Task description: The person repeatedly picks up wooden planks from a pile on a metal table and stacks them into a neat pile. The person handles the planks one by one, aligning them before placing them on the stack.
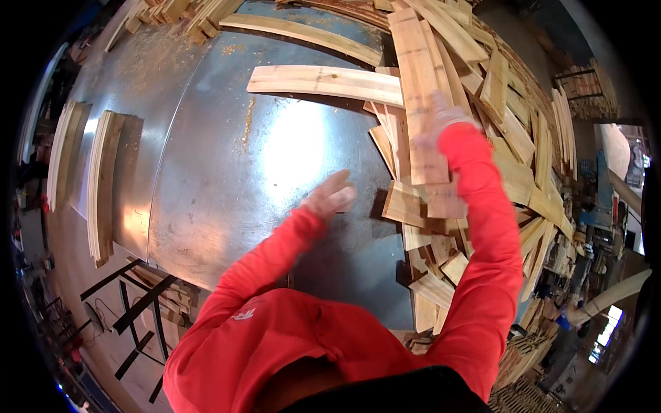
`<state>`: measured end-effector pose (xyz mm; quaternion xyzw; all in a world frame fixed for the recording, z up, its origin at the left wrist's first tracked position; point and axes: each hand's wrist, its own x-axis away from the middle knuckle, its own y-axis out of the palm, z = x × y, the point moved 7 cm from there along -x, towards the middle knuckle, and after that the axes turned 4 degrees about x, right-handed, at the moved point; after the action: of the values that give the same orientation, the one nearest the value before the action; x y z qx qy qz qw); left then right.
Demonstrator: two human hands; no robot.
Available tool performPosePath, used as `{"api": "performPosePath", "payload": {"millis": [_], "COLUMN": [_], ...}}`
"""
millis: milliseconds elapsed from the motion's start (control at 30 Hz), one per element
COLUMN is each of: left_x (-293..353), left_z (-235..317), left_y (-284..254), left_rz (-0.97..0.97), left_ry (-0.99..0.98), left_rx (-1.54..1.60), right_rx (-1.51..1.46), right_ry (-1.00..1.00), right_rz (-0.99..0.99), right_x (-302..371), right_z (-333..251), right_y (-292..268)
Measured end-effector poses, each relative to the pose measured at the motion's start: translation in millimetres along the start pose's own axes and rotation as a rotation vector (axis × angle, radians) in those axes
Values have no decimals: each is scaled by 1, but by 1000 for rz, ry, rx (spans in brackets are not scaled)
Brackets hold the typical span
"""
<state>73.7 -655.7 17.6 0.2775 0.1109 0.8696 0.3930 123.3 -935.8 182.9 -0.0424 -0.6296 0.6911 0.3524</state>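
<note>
My right hand (443,122) lies across a long, flat wooden board (412,65) on top of the pile at the right. Its thumb reaches toward the board's left edge and the fingers toward its right edge, in a grip from above; the hand is a little blurred. My left hand (332,196) hovers over the metal tabletop (227,172), fingers apart and holding nothing. Just beyond it, a pale board (323,81) lies crosswise, its right end against the board under my right hand. Shorter pieces (406,203) stick out below that board.
Loose boards (513,131) are heaped along the table's right side. Two stacks of boards (103,186) stand at the left, and more stacked pieces (206,20) at the far edge. Another board (303,34) lies at the back. A black metal frame (144,303) stands at lower left.
</note>
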Motion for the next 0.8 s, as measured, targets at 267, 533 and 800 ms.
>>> {"api": "performPosePath", "payload": {"millis": [267, 533, 800], "left_x": [-95, -29, 5], "left_z": [1, 30, 10], "left_y": [-11, -30, -101], "left_rz": [164, -13, 295], "left_ry": [-99, -98, -26], "left_rx": [184, 854, 199], "right_rx": [-241, 189, -36], "right_ry": [157, -115, -50], "right_rz": [275, 319, 212], "right_x": [20, 136, 156], "right_z": [-112, -159, -171], "right_y": [62, 67, 72]}}
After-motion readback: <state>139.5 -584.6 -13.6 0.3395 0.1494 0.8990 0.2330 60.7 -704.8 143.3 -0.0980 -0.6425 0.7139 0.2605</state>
